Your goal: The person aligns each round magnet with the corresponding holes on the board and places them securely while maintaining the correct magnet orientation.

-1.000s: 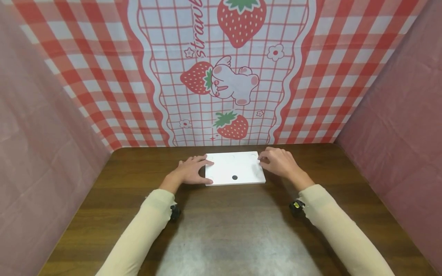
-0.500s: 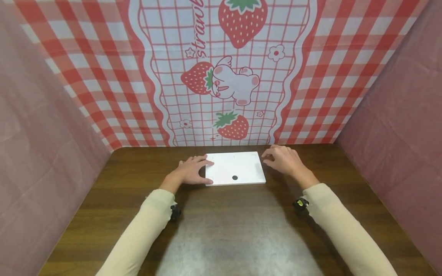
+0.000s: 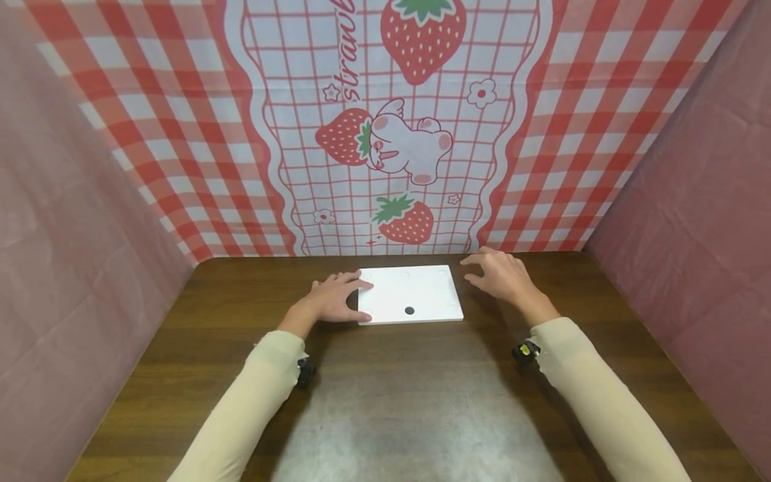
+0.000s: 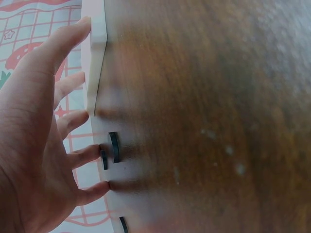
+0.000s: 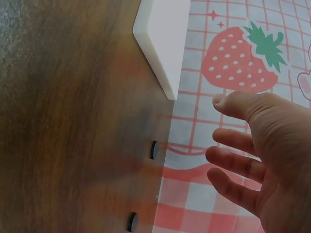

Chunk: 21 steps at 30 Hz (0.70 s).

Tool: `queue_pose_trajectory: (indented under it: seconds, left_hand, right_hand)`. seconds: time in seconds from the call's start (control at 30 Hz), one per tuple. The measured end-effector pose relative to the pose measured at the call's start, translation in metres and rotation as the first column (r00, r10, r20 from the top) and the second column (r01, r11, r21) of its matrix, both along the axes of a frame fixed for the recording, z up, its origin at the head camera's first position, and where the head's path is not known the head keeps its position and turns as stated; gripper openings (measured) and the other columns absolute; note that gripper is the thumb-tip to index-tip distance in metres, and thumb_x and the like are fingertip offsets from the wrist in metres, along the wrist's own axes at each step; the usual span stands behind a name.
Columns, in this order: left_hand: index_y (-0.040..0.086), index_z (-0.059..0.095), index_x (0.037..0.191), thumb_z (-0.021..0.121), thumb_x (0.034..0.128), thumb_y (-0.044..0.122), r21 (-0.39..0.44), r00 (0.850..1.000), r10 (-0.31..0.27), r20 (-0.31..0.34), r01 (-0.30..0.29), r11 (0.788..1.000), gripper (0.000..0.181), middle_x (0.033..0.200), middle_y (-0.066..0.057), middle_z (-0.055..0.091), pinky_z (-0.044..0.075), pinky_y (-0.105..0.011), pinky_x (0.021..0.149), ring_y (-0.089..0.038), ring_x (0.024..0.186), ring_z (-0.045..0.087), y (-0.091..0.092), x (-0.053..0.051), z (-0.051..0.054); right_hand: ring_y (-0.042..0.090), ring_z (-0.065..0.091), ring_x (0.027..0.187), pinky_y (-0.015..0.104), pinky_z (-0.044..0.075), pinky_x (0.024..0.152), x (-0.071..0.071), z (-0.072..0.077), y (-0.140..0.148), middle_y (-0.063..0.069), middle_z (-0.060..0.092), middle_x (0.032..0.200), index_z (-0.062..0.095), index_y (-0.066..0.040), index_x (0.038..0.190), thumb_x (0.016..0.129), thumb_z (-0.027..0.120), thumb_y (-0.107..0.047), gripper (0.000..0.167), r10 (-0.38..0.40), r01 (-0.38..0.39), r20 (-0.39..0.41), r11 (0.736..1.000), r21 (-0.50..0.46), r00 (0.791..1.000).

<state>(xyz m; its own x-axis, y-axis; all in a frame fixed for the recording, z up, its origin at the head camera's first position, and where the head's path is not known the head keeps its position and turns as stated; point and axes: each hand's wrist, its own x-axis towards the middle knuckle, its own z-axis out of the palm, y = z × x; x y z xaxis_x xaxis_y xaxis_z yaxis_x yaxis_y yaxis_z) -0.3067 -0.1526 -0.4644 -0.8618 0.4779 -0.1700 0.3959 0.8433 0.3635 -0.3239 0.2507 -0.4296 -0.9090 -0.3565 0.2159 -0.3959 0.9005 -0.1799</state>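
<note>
A white rectangular board (image 3: 409, 291) lies near the back of the table. Faint round marks line its top, and one small black disc (image 3: 409, 310) shows near its front edge. My left hand (image 3: 331, 298) rests at the board's left end, fingers spread, thumb and index on its surface. In the left wrist view, black discs (image 4: 113, 147) stand on the table beside the outer fingers. To the right of the board hovers my right hand (image 3: 500, 276), apart from it, fingers loosely bent around nothing. The right wrist view shows two more black discs (image 5: 154, 150) beyond the board's corner.
A brown wooden table (image 3: 397, 402) runs beneath both arms. Behind it hangs a red-checked strawberry cloth (image 3: 241, 167), close to the board's back edge. Pink cloth panels (image 3: 680, 221) bound the sides.
My right hand has drawn back from the board's right end, moving right and slightly away, and its fingers have spread. The left hand and board stay in place.
</note>
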Motion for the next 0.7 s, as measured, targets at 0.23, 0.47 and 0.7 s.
queue_pose_trajectory:
  seconds: [0.23,0.47,0.7]
  left_hand:
    - [0.03,0.049,0.171,0.075,0.0978,0.066,0.002,1.0,0.001,-0.001,-0.001,1.0,0.086,0.19,-0.011,0.025,0.018,-0.091,0.129,-0.055,0.174,0.023,0.0,0.0021,0.0022]
    - [0.03,0.048,0.171,0.075,0.0979,0.066,-0.01,1.0,0.004,-0.002,-0.004,1.0,0.086,0.19,-0.011,0.025,0.019,-0.091,0.129,-0.054,0.174,0.025,0.0009,0.0031,0.0035]
    - [0.031,0.047,0.172,0.075,0.0982,0.068,-0.013,1.0,0.002,-0.001,-0.002,1.0,0.087,0.191,-0.01,0.024,0.019,-0.091,0.129,-0.053,0.174,0.024,0.0001,0.0008,0.0009]
  right_hand:
    - [0.03,0.065,0.079,0.06,0.065,0.081,-0.0026,-0.0014,0.0023,0.022,0.076,0.137,0.078,-0.013,0.142,0.099,0.086,-0.022,0.045,-0.019,0.019,0.005,1.0,-0.009,1.0]
    - [0.033,0.066,0.081,0.063,0.063,0.08,-0.004,-0.0044,0.0048,0.024,0.074,0.139,0.072,-0.014,0.152,0.099,0.086,-0.023,0.055,-0.047,0.047,0.001,0.998,-0.029,0.999]
    - [0.033,0.066,0.082,0.065,0.064,0.084,-0.0066,-0.0082,0.006,0.024,0.073,0.143,0.073,-0.014,0.15,0.1,0.085,-0.024,0.052,-0.073,0.074,0.027,0.997,-0.031,0.997]
